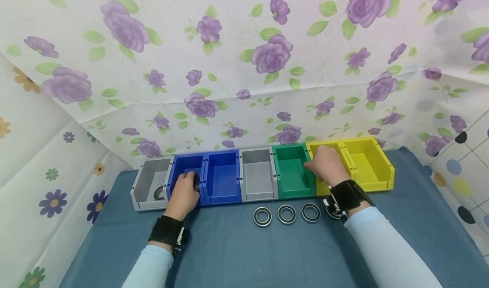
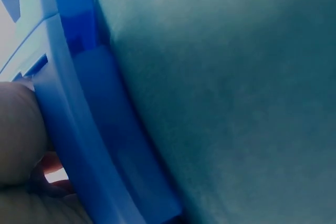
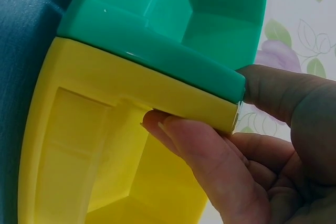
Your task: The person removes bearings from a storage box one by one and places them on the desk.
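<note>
In the head view my left hand [image 1: 185, 194] reaches into the left blue bin [image 1: 172, 162]. It pinches a dark ball bearing [image 1: 196, 180], mostly hidden by the fingers. The left wrist view shows only part of that hand [image 2: 21, 145] beside the blue bin's wall [image 2: 79, 114]. My right hand [image 1: 327, 165] grips the adjoining side walls of the green bin [image 1: 292, 156] and the left yellow bin [image 1: 322, 189]. In the right wrist view the thumb lies on the green side, and the fingers [image 3: 210, 156] reach inside the yellow bin.
Several ball bearings [image 1: 287, 214] lie in a row before the bins, one partly behind the right wrist. Another bearing [image 1: 158, 193] is in the left grey bin [image 1: 142, 182]. A second blue bin [image 1: 223, 179], a grey bin [image 1: 257, 182] and a right yellow bin [image 1: 366, 165] complete the row.
</note>
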